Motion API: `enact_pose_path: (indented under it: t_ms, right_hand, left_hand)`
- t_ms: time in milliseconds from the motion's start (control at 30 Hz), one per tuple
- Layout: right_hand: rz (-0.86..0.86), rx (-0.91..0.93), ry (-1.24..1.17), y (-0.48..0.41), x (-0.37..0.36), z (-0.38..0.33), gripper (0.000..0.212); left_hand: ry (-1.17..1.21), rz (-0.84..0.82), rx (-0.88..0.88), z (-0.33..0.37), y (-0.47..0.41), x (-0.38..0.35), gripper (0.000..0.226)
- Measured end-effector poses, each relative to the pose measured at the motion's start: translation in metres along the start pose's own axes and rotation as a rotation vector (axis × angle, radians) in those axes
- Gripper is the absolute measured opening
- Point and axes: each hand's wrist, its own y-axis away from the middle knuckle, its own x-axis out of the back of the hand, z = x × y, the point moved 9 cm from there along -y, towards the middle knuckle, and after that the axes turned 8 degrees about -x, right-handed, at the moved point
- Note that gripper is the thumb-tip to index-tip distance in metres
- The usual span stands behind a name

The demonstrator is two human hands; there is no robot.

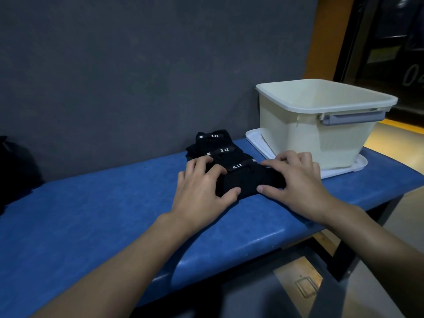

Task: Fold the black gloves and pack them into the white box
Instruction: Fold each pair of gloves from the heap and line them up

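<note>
Three folded black gloves with white "5.11" tags lie in a row on the blue bench. The nearest glove sits between my hands. My left hand rests on its left end, fingers spread on top and thumb against its near edge. My right hand rests on its right end the same way. Behind it lie the middle glove and the far glove. The white box stands open to the right, just beyond my right hand.
The box stands on its white lid at the right end of the blue padded bench. A grey wall runs directly behind. A dark bundle lies at the far left. The floor drops away past the bench's right end.
</note>
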Motion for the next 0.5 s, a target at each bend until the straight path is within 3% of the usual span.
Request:
enact_pose_path:
  t_ms: [500]
  right_hand:
    - [-0.089, -0.004, -0.132, -0.0016, -0.0097, 0.0011, 0.053]
  left_hand:
    - [0.003, 0.002, -0.002, -0.002, 0.0009, -0.0019, 0.056]
